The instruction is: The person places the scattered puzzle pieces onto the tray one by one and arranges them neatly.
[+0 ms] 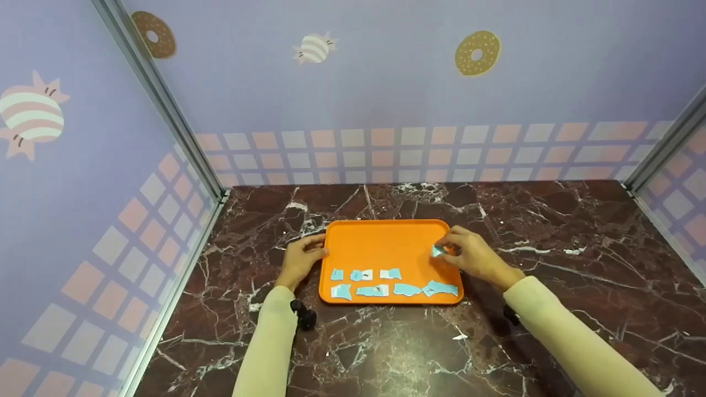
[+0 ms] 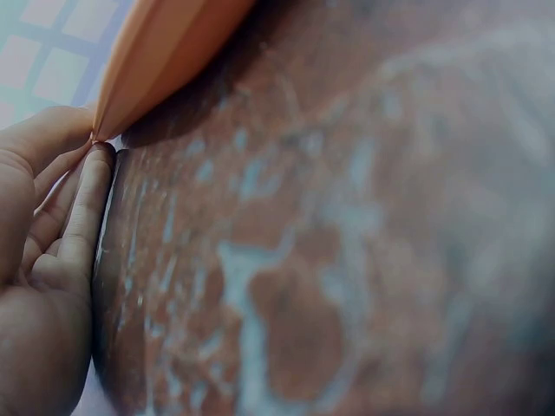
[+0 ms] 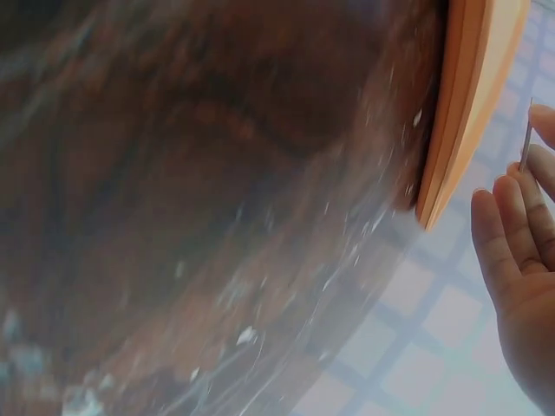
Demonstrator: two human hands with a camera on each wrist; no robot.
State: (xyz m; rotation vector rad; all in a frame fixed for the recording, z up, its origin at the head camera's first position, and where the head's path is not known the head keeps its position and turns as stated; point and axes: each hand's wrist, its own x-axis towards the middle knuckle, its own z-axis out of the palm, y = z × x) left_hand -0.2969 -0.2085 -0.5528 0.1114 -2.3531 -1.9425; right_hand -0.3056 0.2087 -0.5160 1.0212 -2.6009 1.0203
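An orange tray [image 1: 380,242] lies on the table. My left hand [image 1: 299,260] holds its left rim; in the left wrist view the thumb and fingertips [image 2: 102,154] meet at the tray's edge. Over the tray's right side, my right hand [image 1: 475,258] pinches a small light-blue paper piece [image 1: 437,251] between thumb and fingers. The right wrist view shows that piece [image 3: 527,134] edge-on as a thin sliver. Torn-looking blue and white paper pieces [image 1: 407,289] lie along the tray's near side in two rows, three in the upper row [image 1: 361,274] and several in the lower.
The dark red marbled table [image 1: 397,353] extends around the tray. A patterned wall panel [image 1: 386,99] stands behind it, with side panels [image 1: 105,264] at left and right. A black device [image 1: 303,315] is at my left wrist.
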